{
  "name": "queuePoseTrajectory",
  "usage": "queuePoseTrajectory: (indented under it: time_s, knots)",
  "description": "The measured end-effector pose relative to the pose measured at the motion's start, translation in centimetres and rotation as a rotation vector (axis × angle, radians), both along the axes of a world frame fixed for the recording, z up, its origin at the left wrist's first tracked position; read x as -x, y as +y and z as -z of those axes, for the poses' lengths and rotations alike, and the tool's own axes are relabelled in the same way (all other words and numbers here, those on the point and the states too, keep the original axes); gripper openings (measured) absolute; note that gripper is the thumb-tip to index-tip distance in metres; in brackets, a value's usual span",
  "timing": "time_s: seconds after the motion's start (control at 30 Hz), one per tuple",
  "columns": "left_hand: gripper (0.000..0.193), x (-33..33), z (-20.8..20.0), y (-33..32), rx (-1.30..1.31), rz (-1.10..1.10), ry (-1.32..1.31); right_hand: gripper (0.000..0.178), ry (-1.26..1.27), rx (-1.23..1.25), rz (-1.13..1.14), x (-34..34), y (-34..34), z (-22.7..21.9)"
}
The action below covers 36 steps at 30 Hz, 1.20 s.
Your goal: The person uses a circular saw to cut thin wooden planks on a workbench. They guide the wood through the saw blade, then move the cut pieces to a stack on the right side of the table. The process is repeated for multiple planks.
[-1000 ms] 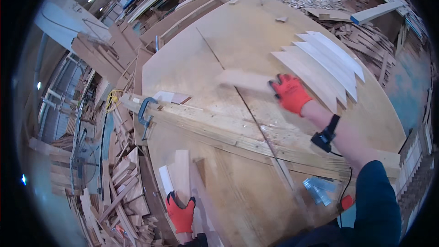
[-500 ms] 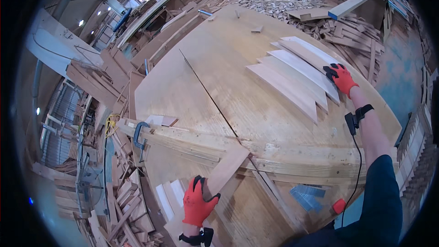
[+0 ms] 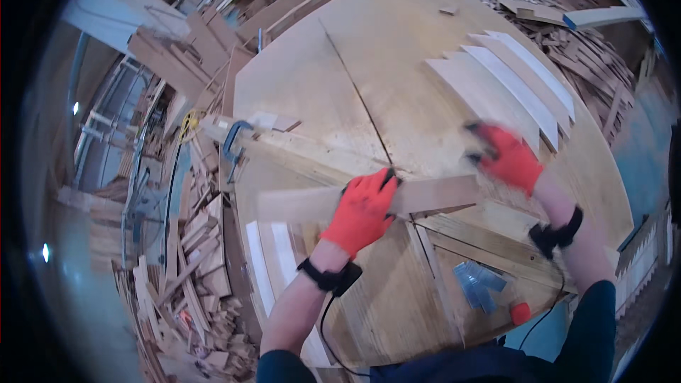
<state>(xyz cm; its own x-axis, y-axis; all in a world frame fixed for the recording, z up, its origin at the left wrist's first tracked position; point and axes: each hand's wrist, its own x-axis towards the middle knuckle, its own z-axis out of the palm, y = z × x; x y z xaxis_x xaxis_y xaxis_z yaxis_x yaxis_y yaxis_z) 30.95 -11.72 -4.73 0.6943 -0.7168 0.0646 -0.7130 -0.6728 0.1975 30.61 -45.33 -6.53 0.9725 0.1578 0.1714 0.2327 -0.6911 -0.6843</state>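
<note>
My left hand [image 3: 363, 209], in a red glove with black fingertips, grips a flat wooden board [image 3: 438, 195] around its middle. The board lies crosswise over the wooden rail [image 3: 489, 232] fixed across the table. Close to the board's right end is my right hand [image 3: 507, 159], gloved alike and blurred by motion. Its fingers and thumb are apart, with nothing between them. Beyond it, several boards with slanted ends [image 3: 514, 81] lie side by side, overlapping. Pale strips [image 3: 285, 252] lie below my left hand, partly hidden by my forearm.
A blue clamp [image 3: 233, 143] sits at the rail's left end. A narrow slot [image 3: 355, 89] runs along the plywood tabletop [image 3: 305, 78]. Blue-grey plates [image 3: 479, 285] and a red object [image 3: 520, 313] lie near me. Scrap wood [image 3: 206, 269] heaps at left, more at far right.
My left hand has moved up and right, turning the board from slanted to crosswise over the rail. My right hand has left the far boards and come toward me and left. The view has shifted.
</note>
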Motion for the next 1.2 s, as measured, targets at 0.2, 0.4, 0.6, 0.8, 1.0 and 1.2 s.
queuePoseTrajectory:
  time_s: [0.2,0.4,0.6,0.8,1.0,1.2]
  knots:
    - [0.064,-3.4,2.0,-4.1,-0.026,0.019,-0.220,0.080,0.132,0.481,-0.007,2.1,8.0,1.9]
    - [0.069,-2.0,7.3,4.6,0.248,-0.528,-0.135,0.066,0.115,0.588,0.067,3.9,-1.0,7.1]
    - [0.061,2.3,16.9,14.0,0.139,-0.923,-0.195,0.061,0.329,0.637,-0.023,2.8,0.7,3.8]
    - [0.058,2.0,17.2,13.5,0.193,-0.957,-0.166,0.052,0.024,0.451,0.109,-1.4,8.2,8.8]
    - [0.058,1.4,17.3,14.2,0.234,-0.974,-0.163,0.047,0.050,0.370,0.112,-1.8,8.3,10.5]
    - [0.055,-0.4,17.5,15.4,0.246,-0.983,-0.177,0.044,-0.004,0.366,0.164,-2.2,10.0,11.0]
